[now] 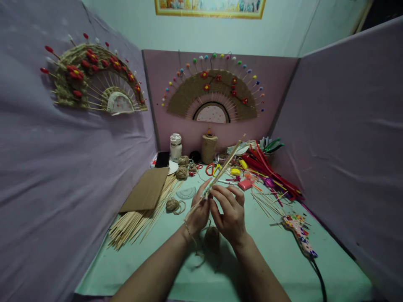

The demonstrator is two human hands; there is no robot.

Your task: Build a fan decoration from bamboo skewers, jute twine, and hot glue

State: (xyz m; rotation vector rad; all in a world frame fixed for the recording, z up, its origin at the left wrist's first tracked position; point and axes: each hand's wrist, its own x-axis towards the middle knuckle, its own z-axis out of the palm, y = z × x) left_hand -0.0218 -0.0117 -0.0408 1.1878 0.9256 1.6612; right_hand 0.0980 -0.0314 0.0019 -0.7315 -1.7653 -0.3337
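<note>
My left hand (pixel 200 212) is closed around a slim bundle of bamboo sticks (pixel 228 161), which slants up and away to the right. Pale wrapping, partly covered by my fingers, shows around the sticks where I hold them. Bent fingers of my right hand (pixel 231 212) press against that wrapped part; whatever lies between their tips is too small to make out. A strand of twine (pixel 191 235) hangs from the bundle past my left wrist. Below my hands, on the green tablecloth, sits a ball of twine (pixel 212 239).
Cardboard (pixel 145 189) lies over many loose sticks (pixel 130 226) at left. A patterned glue gun (pixel 300 235) with a cord rests at right. Behind are a twine spool (pixel 209 149), scissors (pixel 213 169) and red pipe cleaners (pixel 267 167). Decorated fans (pixel 185 98) hang on the partitions.
</note>
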